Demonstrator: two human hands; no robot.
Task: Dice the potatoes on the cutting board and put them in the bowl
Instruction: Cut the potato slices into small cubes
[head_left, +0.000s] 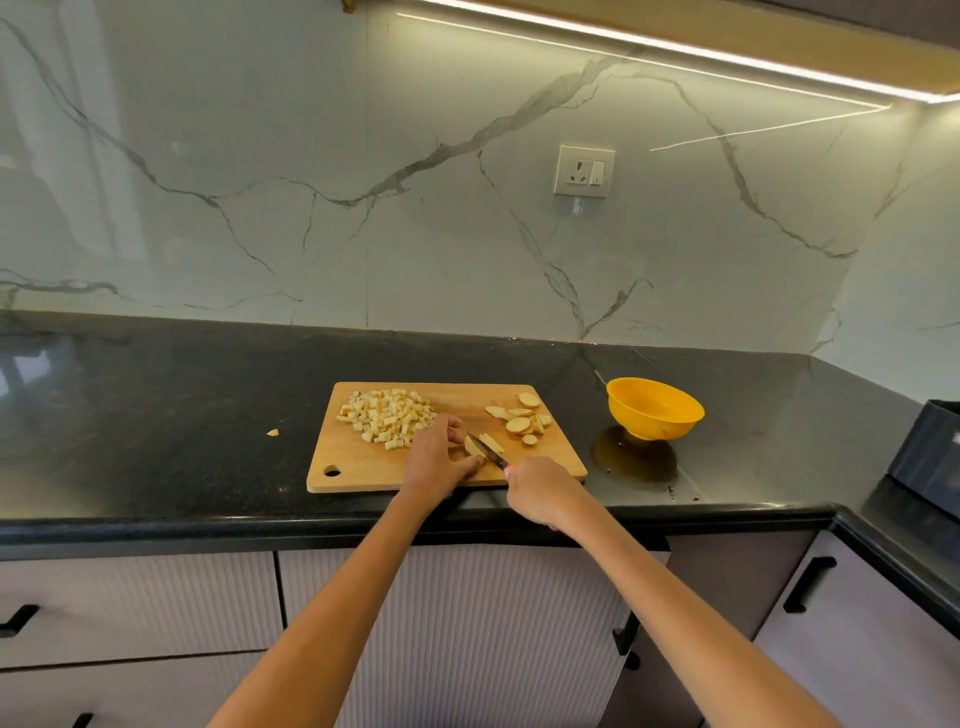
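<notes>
On black counter (182, 395) beneath marble backsplash (311, 156): wooden cutting board (363, 465), yellow bowl (654, 408).

Both your forearms reach forward, bare, converging toward the middle. Your left hand (435, 457) lies palm down, fingers curled at the far side and pinching a potato piece (474, 446), thumb stretched out toward your right hand. Your right hand (537, 491) sits just beside it, nearer you, fisted around a knife (488, 451) handle, blade angled toward the left fingertips.
</notes>
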